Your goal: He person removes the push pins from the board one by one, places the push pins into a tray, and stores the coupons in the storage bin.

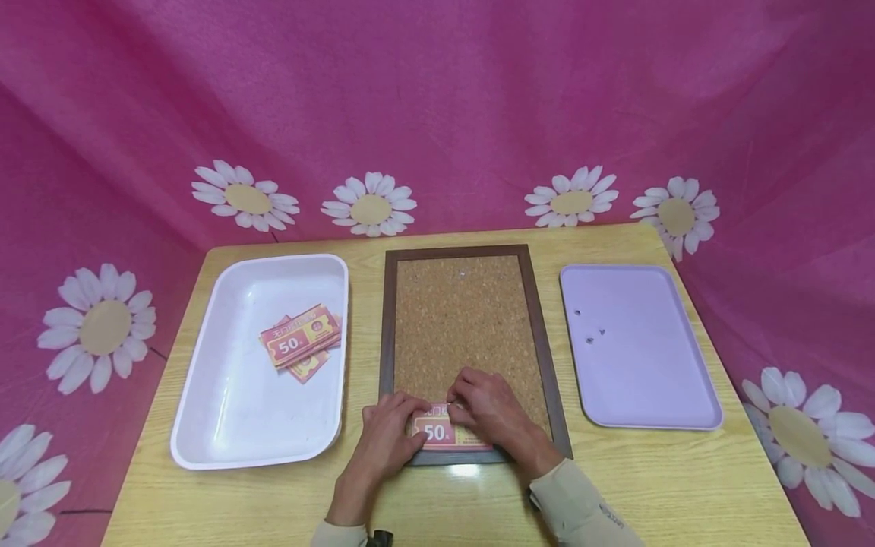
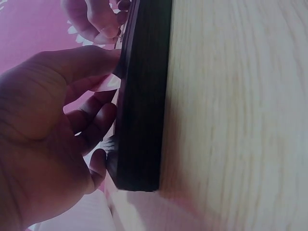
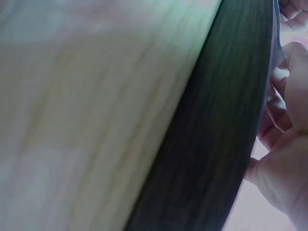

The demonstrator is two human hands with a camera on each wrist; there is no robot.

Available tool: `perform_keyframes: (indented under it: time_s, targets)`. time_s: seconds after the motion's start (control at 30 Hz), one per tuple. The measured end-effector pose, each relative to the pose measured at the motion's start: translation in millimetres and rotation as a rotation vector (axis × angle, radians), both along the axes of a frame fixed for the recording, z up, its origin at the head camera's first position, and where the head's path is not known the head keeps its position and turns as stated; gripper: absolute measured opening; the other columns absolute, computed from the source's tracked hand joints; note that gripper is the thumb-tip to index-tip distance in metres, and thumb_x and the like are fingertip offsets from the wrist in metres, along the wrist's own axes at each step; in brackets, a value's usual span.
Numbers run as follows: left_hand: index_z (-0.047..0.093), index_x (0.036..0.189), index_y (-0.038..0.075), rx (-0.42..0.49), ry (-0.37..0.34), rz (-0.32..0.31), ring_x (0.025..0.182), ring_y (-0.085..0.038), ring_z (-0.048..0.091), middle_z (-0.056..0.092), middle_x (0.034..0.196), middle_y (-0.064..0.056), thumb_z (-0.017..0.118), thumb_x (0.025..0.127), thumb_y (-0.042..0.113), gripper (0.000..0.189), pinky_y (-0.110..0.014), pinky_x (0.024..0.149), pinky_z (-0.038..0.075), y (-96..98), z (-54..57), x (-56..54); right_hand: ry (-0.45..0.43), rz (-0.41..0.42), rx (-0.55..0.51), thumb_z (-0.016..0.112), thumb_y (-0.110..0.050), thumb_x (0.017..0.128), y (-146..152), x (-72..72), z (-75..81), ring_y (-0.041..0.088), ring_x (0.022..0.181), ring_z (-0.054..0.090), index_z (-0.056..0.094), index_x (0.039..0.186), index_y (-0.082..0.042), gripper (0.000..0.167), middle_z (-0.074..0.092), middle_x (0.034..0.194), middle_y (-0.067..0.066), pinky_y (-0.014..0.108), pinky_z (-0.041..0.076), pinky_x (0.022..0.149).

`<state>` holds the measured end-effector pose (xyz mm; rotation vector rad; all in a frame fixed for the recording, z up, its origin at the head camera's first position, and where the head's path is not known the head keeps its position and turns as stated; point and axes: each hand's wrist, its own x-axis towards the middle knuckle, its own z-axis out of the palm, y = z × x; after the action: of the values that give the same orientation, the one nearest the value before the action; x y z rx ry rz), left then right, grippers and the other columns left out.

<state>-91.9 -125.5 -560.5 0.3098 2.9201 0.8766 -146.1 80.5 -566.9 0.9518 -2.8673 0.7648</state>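
A red and yellow paper coupon (image 1: 435,433) printed with "50" lies flat along the bottom of a cork board (image 1: 465,327) with a dark frame. My left hand (image 1: 391,433) holds the coupon's left end, thumb by the lower edge and index finger near the upper edge. The left wrist view shows a lifted bit of paper between that hand's (image 2: 43,125) thumb and fingers. With bent fingertips, my right hand (image 1: 494,410) pinches a tiny pushpin at the coupon's top edge, mostly hidden by the fingers. The right wrist view catches this hand (image 3: 288,130) beside the frame.
At left stands a white tray (image 1: 256,433) with a loose pile of similar coupons (image 1: 301,338). A lilac tray (image 1: 642,357) at right carries a few small pushpins (image 1: 590,340). All rest on a wooden table (image 1: 437,505), with a pink flowered curtain (image 1: 437,99) behind.
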Motion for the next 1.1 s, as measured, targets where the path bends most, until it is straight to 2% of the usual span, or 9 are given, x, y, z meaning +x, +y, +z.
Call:
perform_keyframes:
  time_s: [0.23,0.53,0.8,1.1]
  targets:
    - [0.069,0.106,0.023,0.022,0.0,0.009,0.097,-0.013,0.054,0.064,0.105,0.007,0.079,0.073,0.023,0.034,-0.03,0.074,0.027,-0.1,1.3,0.3,0.029,0.011,-0.016,0.072,-0.025,0.08,1,0.4,1.6,0.004,0.072,0.051,0.067,0.083,-0.023,0.006,0.061,0.085,-0.011,0.027,0.045,0.069]
    - [0.068,0.111,0.021,0.09,-0.028,0.015,0.099,-0.011,0.06,0.063,0.106,0.007,0.078,0.075,0.02,0.038,-0.028,0.076,0.032,-1.7,4.5,1.3,0.051,0.004,0.036,0.072,-0.031,0.076,5,-2.5,5.9,0.003,0.07,0.048,0.066,0.077,-0.026,0.008,0.06,0.079,-0.015,0.029,0.039,0.069]
    - [0.066,0.116,0.017,0.209,-0.072,0.013,0.106,-0.018,0.061,0.063,0.112,0.001,0.076,0.077,0.012,0.04,-0.041,0.092,0.048,-3.4,7.4,0.6,0.082,0.036,0.025,0.072,-0.03,0.074,10,-3.4,12.5,0.004,0.07,0.05,0.067,0.075,-0.025,0.007,0.06,0.078,-0.014,0.03,0.041,0.07]
    - [0.065,0.116,0.013,0.279,-0.087,0.029,0.11,-0.021,0.061,0.065,0.116,-0.004,0.069,0.081,0.007,0.035,-0.044,0.097,0.047,-3.4,9.9,0.2,0.102,0.041,0.003,0.07,-0.029,0.073,14,-4.5,21.5,0.004,0.072,0.051,0.068,0.074,-0.024,0.005,0.06,0.079,-0.014,0.03,0.041,0.072]
